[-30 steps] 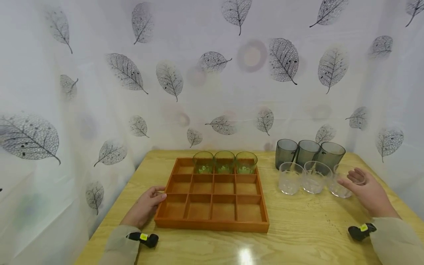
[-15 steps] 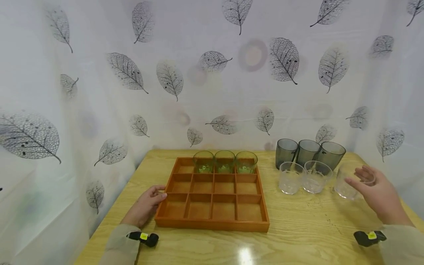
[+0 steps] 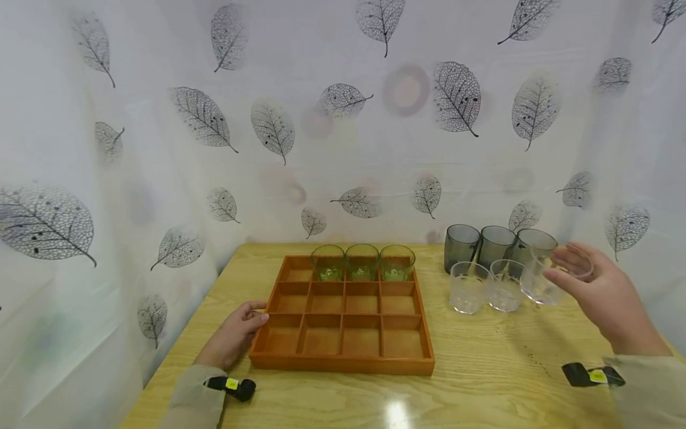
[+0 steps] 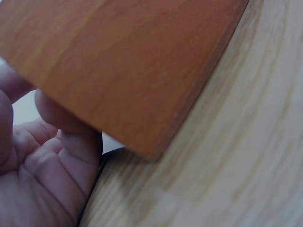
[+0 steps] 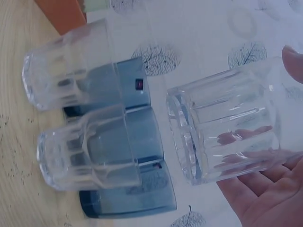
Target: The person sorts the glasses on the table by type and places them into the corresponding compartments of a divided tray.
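Observation:
My right hand [image 3: 613, 295] holds a clear glass [image 3: 541, 280] near its rim, thumb on one side and fingers on the other. In the right wrist view the lifted glass [image 5: 227, 125] is apart from two clear glasses [image 5: 71, 71] standing on the table. My left hand [image 3: 236, 333] grips the left side of an orange-brown wooden compartment tray [image 3: 343, 363]. The left wrist view shows the tray's outer wall [image 4: 128, 61] with fingers [image 4: 66, 118] bent against its edge; part of them is hidden. Three green glasses [image 3: 362, 265] stand in the tray's back row.
Three dark grey tumblers [image 3: 495, 244] stand in a row behind the clear glasses, at the table's back right. A white curtain with leaf prints [image 3: 343, 149] hangs behind and beside the wood-grain table [image 3: 482, 381].
My right hand has lifted the rightmost clear glass off the table, first moving right, then up and back left. My left hand and the tray have stayed put.

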The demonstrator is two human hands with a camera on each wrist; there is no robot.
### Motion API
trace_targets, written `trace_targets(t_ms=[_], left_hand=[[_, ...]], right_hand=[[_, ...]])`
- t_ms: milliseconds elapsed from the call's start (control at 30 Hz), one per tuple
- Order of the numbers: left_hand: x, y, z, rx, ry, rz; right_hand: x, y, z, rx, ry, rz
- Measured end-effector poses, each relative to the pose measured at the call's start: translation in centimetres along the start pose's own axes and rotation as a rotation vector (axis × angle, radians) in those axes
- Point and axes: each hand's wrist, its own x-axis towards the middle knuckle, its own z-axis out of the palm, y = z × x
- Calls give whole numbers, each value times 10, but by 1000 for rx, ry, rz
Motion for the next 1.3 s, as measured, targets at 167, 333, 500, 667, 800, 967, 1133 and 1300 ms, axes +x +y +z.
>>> trace_targets(t_ms=[167,333,500,667,800,967,1133,1300], left_hand=[[-1,-1,-1,-4,-12,11],[-1,-1,-1,-2,-23,13],[-1,0,1,-10,-15,6],[-1,1,2,-14,-11,6],[-2,1,2,-17,-25,7],[-3,1,2,-28,-38,2],[-4,1,2,-34,-40,2],[-4,1,2,-29,-34,7]], right_hand=[[-3,-19,3,99,-10,-45],[-1,-40,10,208,-30,-101],[5,-66,23,261,-65,-153],[11,-93,39,298,-111,-184],[18,-117,54,345,-146,-213],[24,-140,72,393,-178,-273],[31,-156,92,441,-231,-293],[34,-168,115,481,-277,-297]])
